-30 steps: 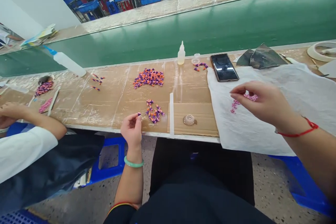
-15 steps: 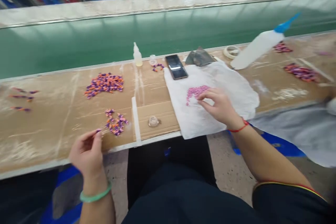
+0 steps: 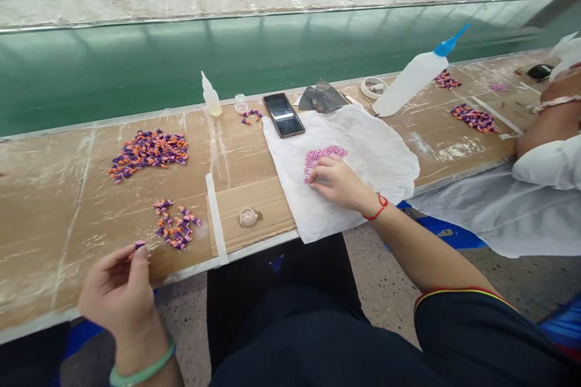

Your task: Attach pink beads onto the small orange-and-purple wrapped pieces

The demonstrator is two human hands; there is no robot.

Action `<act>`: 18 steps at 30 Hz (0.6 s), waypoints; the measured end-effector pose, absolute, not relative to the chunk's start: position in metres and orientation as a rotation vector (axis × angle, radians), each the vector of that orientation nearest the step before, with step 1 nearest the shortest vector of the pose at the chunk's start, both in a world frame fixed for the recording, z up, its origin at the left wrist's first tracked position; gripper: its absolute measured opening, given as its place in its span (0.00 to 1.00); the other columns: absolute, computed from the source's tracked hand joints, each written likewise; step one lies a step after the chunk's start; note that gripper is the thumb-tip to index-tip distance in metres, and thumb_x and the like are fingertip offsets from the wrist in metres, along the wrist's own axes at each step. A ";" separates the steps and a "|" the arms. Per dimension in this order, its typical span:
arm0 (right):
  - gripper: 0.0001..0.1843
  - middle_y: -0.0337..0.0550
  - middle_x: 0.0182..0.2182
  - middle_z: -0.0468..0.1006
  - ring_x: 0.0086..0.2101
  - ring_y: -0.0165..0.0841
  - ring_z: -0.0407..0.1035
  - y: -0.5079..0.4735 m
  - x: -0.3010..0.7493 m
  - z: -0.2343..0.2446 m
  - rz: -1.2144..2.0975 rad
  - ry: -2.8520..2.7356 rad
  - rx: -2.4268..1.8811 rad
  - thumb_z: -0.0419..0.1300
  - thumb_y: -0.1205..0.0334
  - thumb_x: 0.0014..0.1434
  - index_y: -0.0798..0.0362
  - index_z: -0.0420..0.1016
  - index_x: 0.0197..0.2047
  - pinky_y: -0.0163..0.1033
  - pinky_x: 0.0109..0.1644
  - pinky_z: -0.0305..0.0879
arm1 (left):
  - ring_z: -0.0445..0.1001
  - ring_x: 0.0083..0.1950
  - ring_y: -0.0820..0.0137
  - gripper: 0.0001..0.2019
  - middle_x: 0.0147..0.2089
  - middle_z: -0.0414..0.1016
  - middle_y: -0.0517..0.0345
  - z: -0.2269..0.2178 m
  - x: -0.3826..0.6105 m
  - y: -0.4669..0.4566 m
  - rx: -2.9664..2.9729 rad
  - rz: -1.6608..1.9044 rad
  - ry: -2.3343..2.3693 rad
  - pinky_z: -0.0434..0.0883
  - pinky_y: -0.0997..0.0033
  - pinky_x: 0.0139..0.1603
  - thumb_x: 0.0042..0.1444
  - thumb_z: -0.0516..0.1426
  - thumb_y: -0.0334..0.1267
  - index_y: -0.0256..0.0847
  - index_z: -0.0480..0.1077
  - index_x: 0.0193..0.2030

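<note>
My right hand [image 3: 338,181] rests on a white cloth [image 3: 381,157], its fingertips at the edge of a patch of tiny pink beads [image 3: 323,158]. I cannot tell whether those fingers hold a bead. My left hand [image 3: 118,291] pinches a small purple-and-orange piece [image 3: 140,245] between thumb and finger, just off the bench edge. Nearest that hand lies a small pile of such pieces [image 3: 175,228], with a larger pile [image 3: 147,154] beyond it.
A phone [image 3: 284,115], glue bottle [image 3: 211,97], blue-nozzled squeeze bottle [image 3: 412,80] and tape roll [image 3: 374,87] stand along the cardboard-covered bench [image 3: 45,236]. A green belt [image 3: 227,57] runs behind. A co-worker's forearm [image 3: 551,127] lies at the right.
The view has swung right, bringing a co-worker's place in at the right. My right hand has dropped onto the pink beads. My left hand keeps its piece.
</note>
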State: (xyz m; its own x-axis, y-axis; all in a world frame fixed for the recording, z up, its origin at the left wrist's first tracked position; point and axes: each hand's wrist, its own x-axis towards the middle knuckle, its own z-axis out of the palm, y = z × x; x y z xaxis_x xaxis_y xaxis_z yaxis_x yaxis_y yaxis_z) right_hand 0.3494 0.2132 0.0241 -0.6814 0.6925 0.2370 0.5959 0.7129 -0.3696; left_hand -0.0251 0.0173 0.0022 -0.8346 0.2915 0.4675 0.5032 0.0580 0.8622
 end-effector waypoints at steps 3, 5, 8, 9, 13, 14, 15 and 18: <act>0.06 0.46 0.33 0.74 0.39 0.41 0.63 0.215 0.348 0.024 0.340 -2.589 -1.010 0.62 0.70 0.60 0.53 0.75 0.31 0.46 0.47 0.61 | 0.75 0.24 0.69 0.11 0.24 0.78 0.57 0.001 -0.026 0.016 -0.834 -1.868 -2.153 0.73 0.70 0.27 0.35 0.67 0.37 0.34 0.78 0.28; 0.06 0.47 0.33 0.74 0.38 0.41 0.63 0.215 0.345 0.024 0.313 -2.608 -1.012 0.61 0.69 0.61 0.54 0.74 0.31 0.47 0.46 0.61 | 0.75 0.24 0.69 0.10 0.25 0.79 0.57 0.000 -0.025 0.014 -0.866 -1.852 -2.151 0.73 0.70 0.28 0.37 0.67 0.36 0.34 0.78 0.29; 0.08 0.49 0.32 0.72 0.38 0.42 0.61 0.211 0.339 0.023 0.263 -2.629 -1.021 0.58 0.69 0.62 0.54 0.72 0.30 0.48 0.45 0.60 | 0.75 0.25 0.68 0.09 0.25 0.79 0.57 -0.001 -0.024 0.013 -0.903 -1.845 -2.145 0.73 0.70 0.28 0.39 0.67 0.34 0.34 0.79 0.29; 0.09 0.50 0.32 0.72 0.37 0.43 0.61 0.210 0.338 0.023 0.245 -2.633 -1.027 0.56 0.70 0.62 0.54 0.71 0.29 0.48 0.45 0.59 | 0.75 0.24 0.69 0.08 0.25 0.79 0.58 -0.001 -0.024 0.013 -0.900 -1.858 -2.140 0.72 0.70 0.27 0.39 0.67 0.34 0.34 0.78 0.29; 0.10 0.52 0.32 0.71 0.37 0.44 0.60 0.206 0.336 0.020 0.201 -2.597 -1.042 0.53 0.70 0.62 0.53 0.68 0.28 0.50 0.42 0.58 | 0.72 0.23 0.71 0.07 0.24 0.77 0.60 0.003 -0.025 0.013 -0.861 -1.967 -2.064 0.70 0.72 0.26 0.40 0.67 0.33 0.35 0.77 0.27; 0.10 0.52 0.32 0.71 0.37 0.44 0.60 0.205 0.337 0.021 0.202 -2.573 -1.040 0.52 0.70 0.62 0.53 0.67 0.28 0.50 0.43 0.59 | 0.71 0.23 0.72 0.06 0.24 0.77 0.61 0.005 -0.024 0.013 -0.861 -2.010 -2.026 0.69 0.72 0.26 0.41 0.67 0.33 0.35 0.77 0.27; 0.10 0.52 0.32 0.71 0.37 0.44 0.61 0.204 0.338 0.022 0.207 -2.545 -1.037 0.52 0.70 0.62 0.53 0.66 0.29 0.50 0.44 0.59 | 0.70 0.22 0.73 0.06 0.24 0.76 0.61 0.008 -0.021 0.011 -0.877 -2.062 -1.982 0.69 0.73 0.25 0.42 0.67 0.33 0.35 0.76 0.28; 0.08 0.47 0.33 0.72 0.38 0.41 0.63 0.191 0.337 0.034 0.284 -2.448 -0.993 0.52 0.69 0.65 0.52 0.65 0.32 0.48 0.46 0.61 | 0.72 0.25 0.74 0.05 0.26 0.77 0.62 0.020 0.000 0.004 -1.042 -2.221 -1.883 0.69 0.74 0.27 0.45 0.67 0.32 0.37 0.76 0.29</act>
State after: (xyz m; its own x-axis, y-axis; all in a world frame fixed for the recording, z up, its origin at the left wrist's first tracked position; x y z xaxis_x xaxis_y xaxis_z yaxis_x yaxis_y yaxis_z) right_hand 0.3367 0.1905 0.0335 -0.6212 0.6991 0.3539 0.5994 0.7149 -0.3601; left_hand 0.0001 0.0041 0.0199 -0.7718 0.3750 0.5135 0.4453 -0.2579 0.8575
